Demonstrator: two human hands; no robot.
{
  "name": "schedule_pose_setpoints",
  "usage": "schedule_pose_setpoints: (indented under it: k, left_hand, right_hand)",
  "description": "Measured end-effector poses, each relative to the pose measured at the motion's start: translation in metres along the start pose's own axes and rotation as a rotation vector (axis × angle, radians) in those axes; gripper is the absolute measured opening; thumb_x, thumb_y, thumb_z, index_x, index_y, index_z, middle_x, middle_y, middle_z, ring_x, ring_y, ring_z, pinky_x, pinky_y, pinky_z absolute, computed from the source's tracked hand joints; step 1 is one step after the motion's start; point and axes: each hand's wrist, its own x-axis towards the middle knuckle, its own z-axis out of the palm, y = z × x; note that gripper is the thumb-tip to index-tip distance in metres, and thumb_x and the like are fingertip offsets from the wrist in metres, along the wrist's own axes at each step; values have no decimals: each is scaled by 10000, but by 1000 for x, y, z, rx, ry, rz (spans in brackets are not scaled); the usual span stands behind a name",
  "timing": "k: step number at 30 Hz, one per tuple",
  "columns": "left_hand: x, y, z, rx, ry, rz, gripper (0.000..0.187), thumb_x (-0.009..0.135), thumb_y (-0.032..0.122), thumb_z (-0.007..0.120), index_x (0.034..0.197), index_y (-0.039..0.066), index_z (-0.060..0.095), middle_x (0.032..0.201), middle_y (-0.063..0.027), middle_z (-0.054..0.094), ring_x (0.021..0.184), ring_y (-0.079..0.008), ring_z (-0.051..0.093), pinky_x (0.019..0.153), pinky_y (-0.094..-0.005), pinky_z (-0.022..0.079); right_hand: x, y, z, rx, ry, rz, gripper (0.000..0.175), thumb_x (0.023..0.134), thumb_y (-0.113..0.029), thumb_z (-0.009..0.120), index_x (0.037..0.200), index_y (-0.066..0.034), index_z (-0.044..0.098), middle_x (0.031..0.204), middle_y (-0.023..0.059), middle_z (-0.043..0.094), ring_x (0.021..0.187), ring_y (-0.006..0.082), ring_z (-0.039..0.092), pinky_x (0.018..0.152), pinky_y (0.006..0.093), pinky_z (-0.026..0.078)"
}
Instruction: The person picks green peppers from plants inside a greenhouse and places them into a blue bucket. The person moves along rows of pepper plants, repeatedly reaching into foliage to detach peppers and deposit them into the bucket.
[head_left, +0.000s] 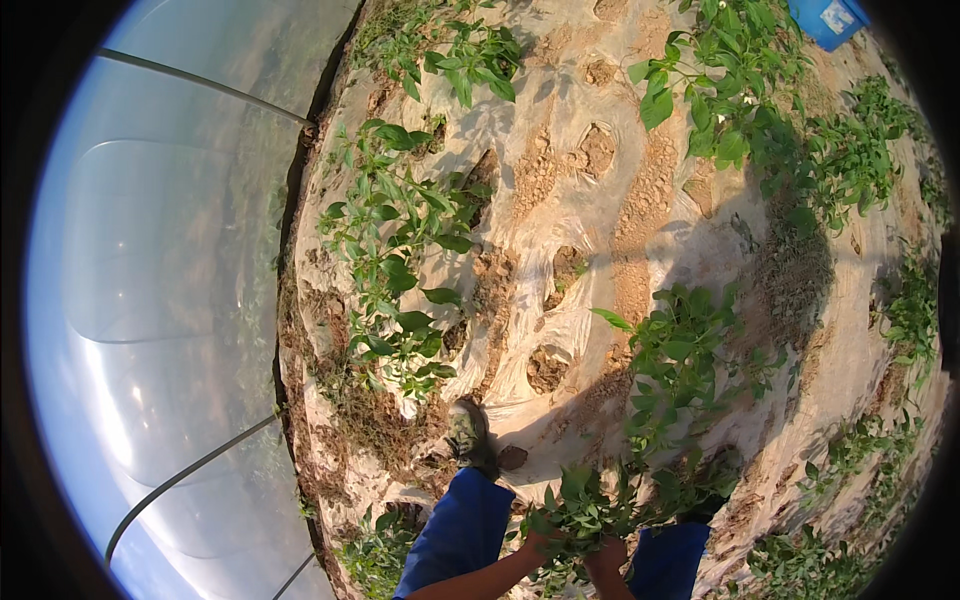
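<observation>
My left hand (541, 543) reaches into the leaves of a green pepper plant (581, 504) close in front of my legs. Beside it on the right, my right hand (606, 556) is at the same foliage, its fingers curled inward. Leaves cover the fingertips of both hands, so whether they grip stems or leaves cannot be made out. The plant stands between my two blue trouser legs. Just ahead and to the right grows another leafy pepper plant (679, 352), partly in shadow.
Plastic mulch film (525, 330) with torn holes and loose soil covers the ground. More pepper plants (405, 247) line the left, beside a clear greenhouse wall (180, 262) with metal hoops (202, 84). A blue crate (825, 22) sits far right. My camouflage-patterned shoe (469, 435) rests on the film.
</observation>
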Motion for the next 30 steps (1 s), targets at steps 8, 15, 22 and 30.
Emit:
schedule_pose_setpoints:
  k: [8,15,22,30]
  left_hand:
    - [-34,31,14,-19,-68,150,565,810,-43,687,1330,12,474,1193,-141,608,1016,-249,624,828,-386,542]
    - [-91,72,23,-31,6,156,454,826,-103,627,1256,-28,503,1068,-177,627,924,-270,639,762,-407,573]
    - [-145,93,42,481,404,470,299,752,41,772,1008,17,619,878,-61,635,769,-137,608,653,-341,488]
    - [-222,119,43,469,426,407,384,746,0,733,1099,-25,583,931,-106,654,737,-229,670,644,-376,571]
  right_hand:
    - [3,-22,-13,59,-88,-98,284,800,-351,669,923,-96,686,673,109,660,605,315,654,536,450,520]
    - [-15,-14,-30,268,-166,-195,305,887,-206,594,1140,-35,589,951,205,630,798,378,633,690,476,508]
    - [-45,1,-25,364,-195,-310,267,871,-89,564,1129,-46,619,1016,215,595,877,387,618,721,473,510]
    - [-56,-9,-43,533,13,-191,174,852,-99,589,1003,-29,643,947,212,634,866,408,621,750,481,512]
